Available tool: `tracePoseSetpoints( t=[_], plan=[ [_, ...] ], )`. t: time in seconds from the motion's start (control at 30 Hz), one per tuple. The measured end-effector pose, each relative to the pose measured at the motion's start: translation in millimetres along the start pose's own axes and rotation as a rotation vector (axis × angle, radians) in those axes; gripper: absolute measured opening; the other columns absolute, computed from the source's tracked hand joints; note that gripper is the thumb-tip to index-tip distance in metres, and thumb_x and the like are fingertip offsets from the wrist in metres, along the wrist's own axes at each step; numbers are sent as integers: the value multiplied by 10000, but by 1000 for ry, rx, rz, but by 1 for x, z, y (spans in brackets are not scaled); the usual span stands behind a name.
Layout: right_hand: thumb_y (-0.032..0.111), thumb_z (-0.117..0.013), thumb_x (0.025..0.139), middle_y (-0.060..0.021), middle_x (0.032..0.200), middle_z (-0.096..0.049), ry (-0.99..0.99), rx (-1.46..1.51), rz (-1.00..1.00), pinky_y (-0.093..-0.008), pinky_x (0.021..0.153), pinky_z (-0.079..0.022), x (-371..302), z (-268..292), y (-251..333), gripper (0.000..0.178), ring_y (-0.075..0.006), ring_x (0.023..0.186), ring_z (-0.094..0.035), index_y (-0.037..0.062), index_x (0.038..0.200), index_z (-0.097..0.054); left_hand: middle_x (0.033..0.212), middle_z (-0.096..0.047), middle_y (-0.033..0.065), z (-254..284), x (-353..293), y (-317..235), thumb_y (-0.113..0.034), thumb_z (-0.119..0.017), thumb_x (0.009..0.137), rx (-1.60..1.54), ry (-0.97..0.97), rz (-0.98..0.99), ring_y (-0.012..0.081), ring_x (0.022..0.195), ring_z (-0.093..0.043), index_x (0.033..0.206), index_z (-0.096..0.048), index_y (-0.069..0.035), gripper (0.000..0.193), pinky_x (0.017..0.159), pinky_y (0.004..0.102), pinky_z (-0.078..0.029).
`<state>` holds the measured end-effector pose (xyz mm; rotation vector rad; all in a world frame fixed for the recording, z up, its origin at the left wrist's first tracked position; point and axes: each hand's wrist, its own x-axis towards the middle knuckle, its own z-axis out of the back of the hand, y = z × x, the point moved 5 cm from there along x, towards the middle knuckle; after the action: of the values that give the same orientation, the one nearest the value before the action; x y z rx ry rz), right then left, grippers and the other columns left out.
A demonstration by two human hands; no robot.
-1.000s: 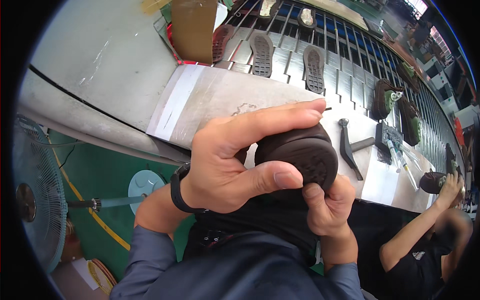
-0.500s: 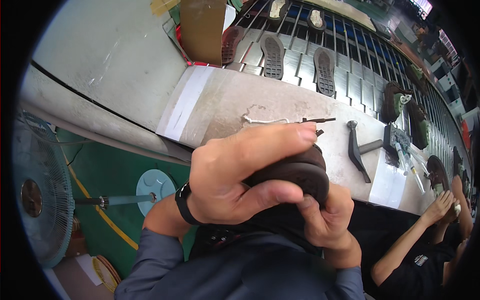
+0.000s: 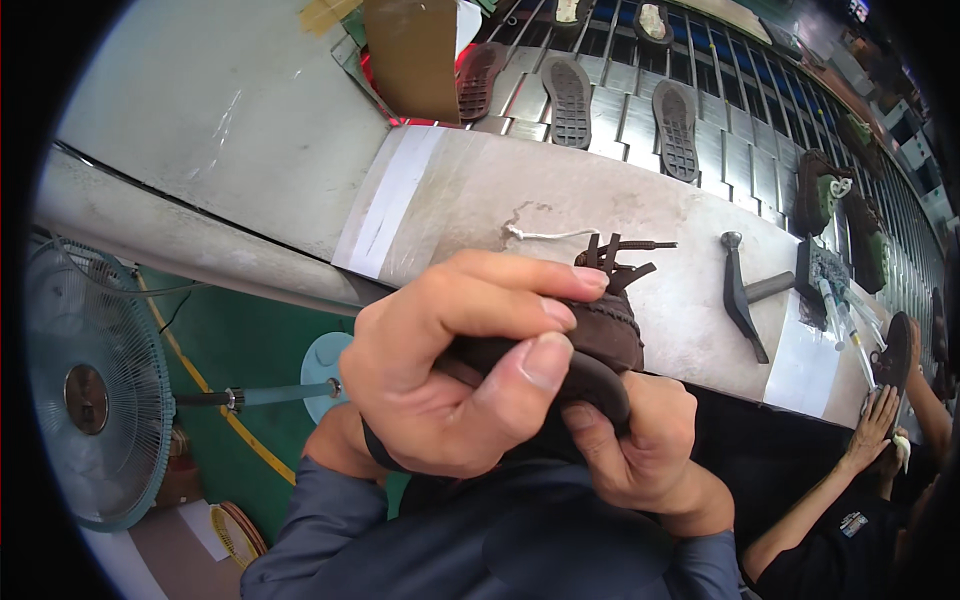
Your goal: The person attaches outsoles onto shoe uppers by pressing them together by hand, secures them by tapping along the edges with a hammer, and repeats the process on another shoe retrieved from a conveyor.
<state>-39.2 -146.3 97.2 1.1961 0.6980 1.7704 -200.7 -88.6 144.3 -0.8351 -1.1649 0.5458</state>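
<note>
1. my left hand is clamped round the dark brown shoe, fingers over its top and thumb pressed on the black sole rim.
2. my right hand grips the same shoe from below, fingers closed on the sole edge.
3. the shoe is held up in front of me, over the near edge of the worktop, laces towards the hammer.
4. i judge this a sole-pressing step; the next move calls for firm, even squeezing along the rim without twisting the upper.

Blue-grey sleeves, black wristband, bare hands.
</note>
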Motion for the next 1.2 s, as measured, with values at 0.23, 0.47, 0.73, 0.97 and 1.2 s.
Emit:
tracePoseSetpoints(
  t=[0.23, 0.47, 0.73, 0.97, 1.2],
  plan=[
    [197, -711, 989, -102, 621, -585, 85, 25, 12, -395, 490, -467, 9, -4, 3, 216, -306, 505, -597, 1, 908, -669, 1248, -647, 323, 10, -8, 16, -474, -477, 1097, -83, 43, 155, 380, 1197, -661, 1211, -568, 40, 535, 1049, 512, -527],
    [233, -679, 1017, -95, 608, -562, 77, 69, 79, -387, 466, -447, 7, -16, 4, 273, -296, 486, -574, 6, 866, -662, 1233, -652, 316, 17, -14, 15, -545, -491, 1073, -103, 77, 168, 384, 1165, -680, 1198, -556, 0, 563, 1020, 502, -553],
    [188, -682, 1009, -99, 590, -538, 55, 34, 78, -390, 452, -429, 13, -19, 6, 280, -298, 474, -561, 44, 775, -627, 1161, -677, 299, 19, -13, 17, -333, -522, 1102, -15, 8, 173, 362, 1089, -707, 1120, -542, 9, 343, 989, 486, -571],
    [163, -690, 1007, -97, 555, -528, 63, 71, -27, -390, 433, -423, 25, -20, 4, 318, -296, 453, -563, 54, 727, -586, 1207, -702, 212, 23, -12, 31, -100, -628, 1035, -238, -76, 161, 205, 1096, -677, 1183, -587, 17, 193, 985, 344, -537],
    [166, -726, 985, -107, 574, -564, 70, 46, -64, -396, 445, -446, 27, -23, 3, 276, -301, 469, -591, 46, 766, -607, 1091, -703, 264, 23, -10, 30, -207, -632, 1022, 2, -160, 150, 353, 989, -730, 1147, -554, 6, 259, 933, 482, -596]
  ],
)
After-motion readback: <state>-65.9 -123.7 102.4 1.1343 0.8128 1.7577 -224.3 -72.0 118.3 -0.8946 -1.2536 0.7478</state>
